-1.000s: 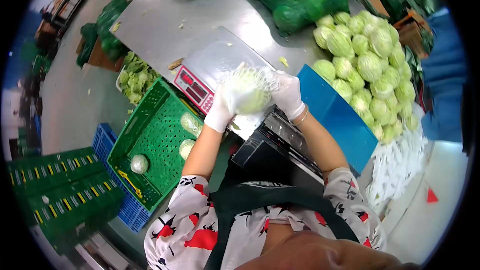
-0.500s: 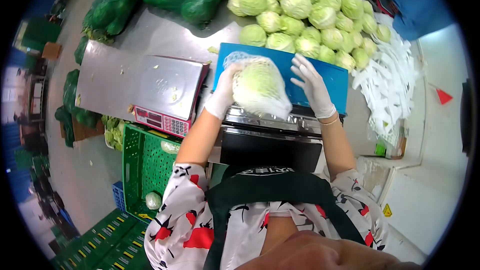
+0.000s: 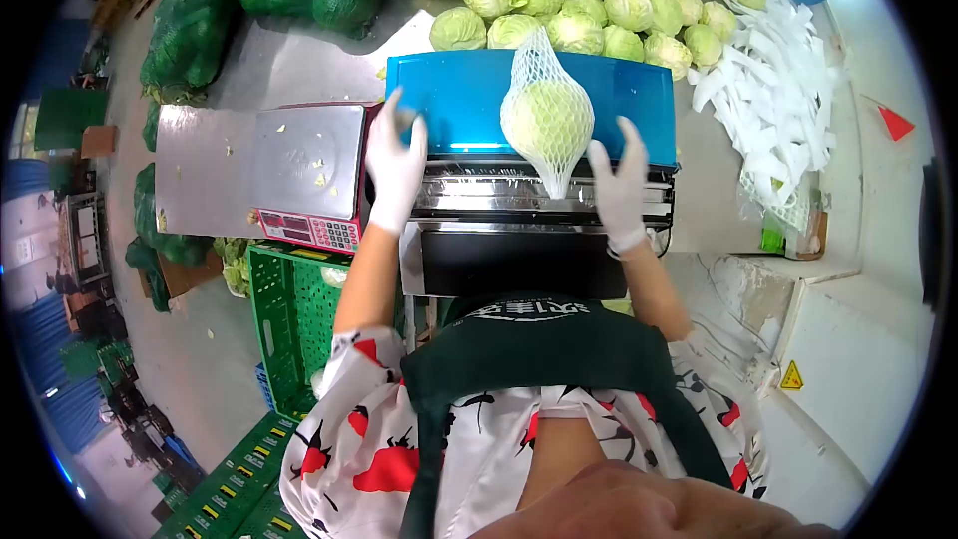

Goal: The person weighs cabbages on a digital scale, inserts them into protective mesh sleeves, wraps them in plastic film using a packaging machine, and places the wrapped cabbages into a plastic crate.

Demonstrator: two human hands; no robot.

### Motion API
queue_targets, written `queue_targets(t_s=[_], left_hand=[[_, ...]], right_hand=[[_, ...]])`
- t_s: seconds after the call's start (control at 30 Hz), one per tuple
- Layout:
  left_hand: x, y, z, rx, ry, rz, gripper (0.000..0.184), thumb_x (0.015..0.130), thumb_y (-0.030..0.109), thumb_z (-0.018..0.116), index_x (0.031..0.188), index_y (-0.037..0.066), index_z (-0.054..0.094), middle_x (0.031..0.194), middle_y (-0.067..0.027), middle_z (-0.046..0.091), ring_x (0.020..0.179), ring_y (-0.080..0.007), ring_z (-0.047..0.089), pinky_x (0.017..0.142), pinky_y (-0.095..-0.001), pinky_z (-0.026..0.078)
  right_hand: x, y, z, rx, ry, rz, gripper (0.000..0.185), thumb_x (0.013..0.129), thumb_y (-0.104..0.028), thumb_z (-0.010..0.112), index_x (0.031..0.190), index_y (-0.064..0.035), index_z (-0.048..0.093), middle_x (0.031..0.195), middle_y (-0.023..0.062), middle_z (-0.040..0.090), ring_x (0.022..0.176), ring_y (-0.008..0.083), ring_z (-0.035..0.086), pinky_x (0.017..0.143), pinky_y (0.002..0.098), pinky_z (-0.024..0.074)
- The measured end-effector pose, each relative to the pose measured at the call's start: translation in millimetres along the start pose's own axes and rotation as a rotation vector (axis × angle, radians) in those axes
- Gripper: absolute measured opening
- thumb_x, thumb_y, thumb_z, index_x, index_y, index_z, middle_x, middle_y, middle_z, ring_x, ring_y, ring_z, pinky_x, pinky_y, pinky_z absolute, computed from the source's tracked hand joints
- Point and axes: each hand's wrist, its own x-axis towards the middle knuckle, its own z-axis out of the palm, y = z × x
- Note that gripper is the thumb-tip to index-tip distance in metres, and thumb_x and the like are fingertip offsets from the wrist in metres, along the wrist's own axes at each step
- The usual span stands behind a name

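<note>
A round cabbage (image 3: 549,118) in a white foam net sleeve lies on the blue top (image 3: 459,105) of a wrapping machine. The sleeve's lower end reaches over the machine's metal front (image 3: 469,195). My left hand (image 3: 397,160), in a white glove, is at the left edge of the blue top with thumb and fingers apart, holding nothing. Close to the right side of the cabbage, my gloved right hand (image 3: 621,185) has its thumb and fingers spread. Whether its thumb touches the sleeve I cannot tell.
Bare cabbages (image 3: 539,0) are heaped behind the machine. White foam sleeves (image 3: 763,90) are piled on the right. A scale (image 3: 309,165) stands at left, above a green crate (image 3: 284,319). Green mesh sacks (image 3: 195,30) lie at the back left.
My left hand has let go of the cabbage in its sleeve and moved left. The cabbage now rests upright on the blue top, nearer my right hand.
</note>
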Motion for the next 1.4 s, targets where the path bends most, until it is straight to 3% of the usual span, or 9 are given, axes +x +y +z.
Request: queue_targets(t_s=[0.23,0.5,0.7,0.83,0.97,1.03,1.17,1.3,1.4], left_hand=[[-103,3,-26,0.584,-0.116,0.017,0.077,0.078,0.032,0.079,0.141,0.004,0.047,0.092,-0.0065,0.066,0.094,-0.0273,0.055,0.085,-0.0439,0.041],[-72,-3,-62,-0.762,-0.282,-0.606,0.032,0.090,0.007,0.066,0.121,-0.001,0.068,0.090,-0.0032,0.068,0.090,-0.0095,0.059,0.082,-0.0258,0.047],[-69,24,-124,-1.362,-0.728,-0.159,0.027,0.084,0.014,0.074,0.104,-0.004,0.072,0.107,-0.0164,0.067,0.101,-0.0264,0.065,0.092,-0.0363,0.050],[8,88,-73,-0.915,-0.389,0.055,0.106,0.072,0.037,0.085,0.152,-0.001,0.026,0.151,-0.0241,0.036,0.142,-0.0375,0.035,0.120,-0.0456,0.022],[47,51,33,-0.123,-0.545,0.613,0.136,0.053,0.043,0.094,0.154,-0.001,0.014,0.155,-0.0273,0.026,0.143,-0.0404,0.032,0.121,-0.0442,0.020],[48,66,47,-0.386,-0.817,0.261,0.133,0.055,0.035,0.094,0.155,0.002,0.014,0.154,-0.0257,0.030,0.142,-0.0370,0.034,0.119,-0.0407,0.025],[39,51,52,-0.652,-0.795,0.042,0.116,0.064,0.035,0.091,0.150,-0.004,0.025,0.147,-0.0246,0.041,0.136,-0.0295,0.044,0.113,-0.0359,0.035],[-17,60,27,-0.945,-0.836,-0.388,0.082,0.083,0.038,0.078,0.141,-0.005,0.039,0.134,-0.0189,0.055,0.125,-0.0264,0.054,0.106,-0.0342,0.042],[-76,82,-23,-0.793,-1.063,-0.347,0.077,0.086,0.044,0.074,0.137,-0.004,0.043,0.128,-0.0196,0.059,0.121,-0.0240,0.055,0.104,-0.0359,0.044]], right_hand=[[-62,33,-36,-0.836,-0.051,0.061,0.057,0.087,-0.034,0.070,0.131,-0.0011,0.053,0.105,0.0155,0.063,0.109,0.0352,0.054,0.106,0.0497,0.0315],[-51,2,-77,0.458,-0.299,0.400,0.023,0.089,-0.007,0.064,0.110,-0.0002,0.069,0.080,0.0085,0.064,0.080,0.0155,0.059,0.078,0.0270,0.0459],[-13,-50,-186,0.812,-0.773,-0.130,0.005,0.077,0.002,0.065,0.077,0.0016,0.070,0.083,0.0073,0.065,0.078,0.0212,0.059,0.085,0.0318,0.0495],[68,-78,-142,0.389,-0.495,-0.024,0.065,0.067,-0.008,0.080,0.128,0.0025,0.060,0.131,0.0190,0.058,0.126,0.0340,0.052,0.116,0.0393,0.0317],[116,4,-13,-0.220,-0.742,-0.703,0.121,0.058,-0.029,0.094,0.153,-0.0006,0.025,0.156,0.0223,0.030,0.144,0.0313,0.033,0.117,0.0402,0.0279],[106,-9,12,0.199,-0.910,-0.171,0.126,0.056,-0.034,0.095,0.153,0.0004,0.023,0.153,0.0225,0.036,0.141,0.0300,0.038,0.116,0.0376,0.0299],[90,5,19,0.395,-0.855,0.029,0.104,0.068,-0.034,0.089,0.148,0.0029,0.033,0.142,0.0156,0.050,0.131,0.0235,0.048,0.111,0.0348,0.0368],[26,-45,-16,0.701,-0.818,0.455,0.064,0.093,-0.037,0.065,0.141,0.0003,0.045,0.110,0.0047,0.062,0.080,0.0081,0.056,0.070,0.0218,0.0487],[-18,-70,-84,0.512,-1.134,0.726,0.064,0.095,-0.042,0.061,0.140,0.0003,0.046,0.115,0.0062,0.062,0.089,0.0099,0.058,0.075,0.0229,0.0487]])
